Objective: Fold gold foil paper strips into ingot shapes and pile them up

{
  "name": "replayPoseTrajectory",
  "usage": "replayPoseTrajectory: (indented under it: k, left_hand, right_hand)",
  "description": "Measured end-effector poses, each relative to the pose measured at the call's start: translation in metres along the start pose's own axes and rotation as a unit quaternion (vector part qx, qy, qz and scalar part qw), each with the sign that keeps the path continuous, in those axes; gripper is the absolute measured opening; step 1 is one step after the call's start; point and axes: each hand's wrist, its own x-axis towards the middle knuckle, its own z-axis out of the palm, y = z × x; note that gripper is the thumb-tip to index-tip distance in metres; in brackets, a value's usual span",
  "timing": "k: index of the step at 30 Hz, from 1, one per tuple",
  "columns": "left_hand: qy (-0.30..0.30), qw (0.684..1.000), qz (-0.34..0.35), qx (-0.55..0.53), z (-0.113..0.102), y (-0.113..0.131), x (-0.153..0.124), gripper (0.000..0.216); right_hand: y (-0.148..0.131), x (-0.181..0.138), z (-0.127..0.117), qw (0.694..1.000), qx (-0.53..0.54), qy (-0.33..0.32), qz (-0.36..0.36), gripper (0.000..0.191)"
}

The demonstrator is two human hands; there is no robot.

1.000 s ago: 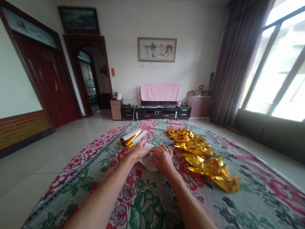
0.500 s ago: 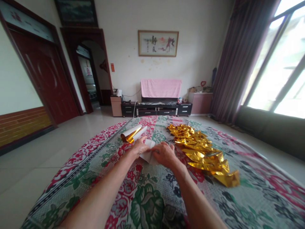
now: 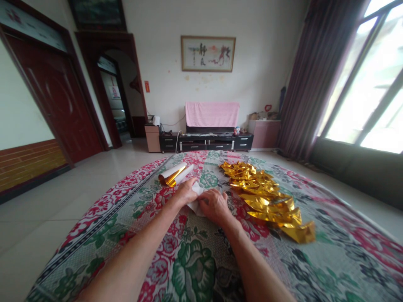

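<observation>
A small sheet of paper (image 3: 195,207), white side showing, lies on the patterned cloth with both hands on it. My left hand (image 3: 187,191) grips its far left part, thumb and fingers closed together. Against its right side, my right hand (image 3: 215,204) has its fingers curled and pressed on the paper. Just beyond my left hand rests a loose roll of gold foil paper (image 3: 172,179) with a white back. To the right, several folded gold foil pieces (image 3: 267,200) with pointed ends lie in a long overlapping row.
A flowered cloth (image 3: 135,235) covers the round-edged surface before me. Past its far edge stand a low black cabinet (image 3: 195,147) and a screen draped with a pink towel (image 3: 211,114). A curtain (image 3: 311,84) and window are on the right, a red door (image 3: 53,96) on the left.
Both hands stay on the white paper, with the fingers shifting slightly along it. The whole view has tilted a little. The gold pieces and the roll lie as before.
</observation>
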Motion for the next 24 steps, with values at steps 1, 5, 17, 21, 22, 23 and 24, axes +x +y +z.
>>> replayPoseTrajectory:
  k: [1,5,17,21,22,23,24]
  left_hand:
    - [-0.003,1.000,0.006,0.014,0.001,-0.001,0.000,0.061]
    - [-0.011,0.998,0.010,0.059,0.000,-0.005,-0.001,0.068]
    - [-0.071,0.962,0.247,0.089,-0.006,-0.008,-0.005,0.024]
    - [-0.095,0.950,0.291,0.059,-0.004,-0.010,-0.006,0.027]
    - [-0.095,0.948,0.297,0.060,-0.005,-0.011,-0.006,0.027]
    - [-0.099,0.946,0.303,0.061,-0.005,-0.011,-0.006,0.027]
    - [-0.105,0.944,0.306,0.062,-0.006,-0.011,-0.006,0.026]
  right_hand:
    - [0.000,0.000,0.001,1.000,0.005,0.003,0.001,0.020]
    - [0.000,-0.001,0.005,1.000,0.010,0.007,0.006,0.018]
    - [-0.005,-0.005,0.003,1.000,0.022,0.016,0.014,0.013]
    - [0.004,-0.001,0.006,0.997,0.047,0.057,0.035,0.022]
    - [0.005,0.000,0.006,0.994,0.040,0.082,0.059,0.025]
    - [0.005,0.001,0.004,0.990,0.028,0.105,0.090,0.028]
    - [0.005,0.002,0.002,0.985,0.012,0.120,0.124,0.030]
